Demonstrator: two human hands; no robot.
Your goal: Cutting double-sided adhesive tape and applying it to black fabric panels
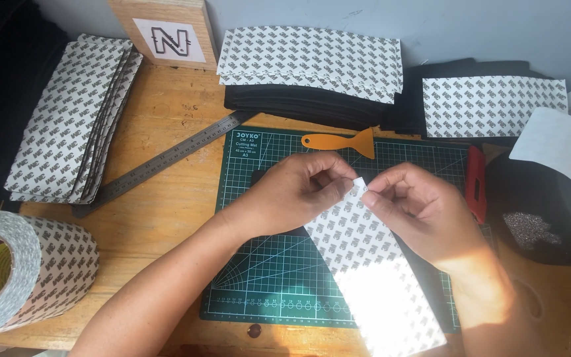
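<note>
A long strip of patterned white backing sheet (365, 264) lies slanted across the green cutting mat (266, 277), its far end raised. My left hand (299, 192) pinches the strip's top corner between thumb and fingers. Just to its right, my right hand (418, 205) pinches the same corner, where a small white flap shows between the two hands. The strip's near end reaches the table's front edge in bright sunlight.
An orange plastic scraper (342, 141) and a red cutter (476, 182) lie on the mat. A steel ruler (160, 162) lies left of it. Stacks of patterned sheets (67, 119) sit left and behind on black pads (299, 102). A big tape roll (14, 271) stands front left.
</note>
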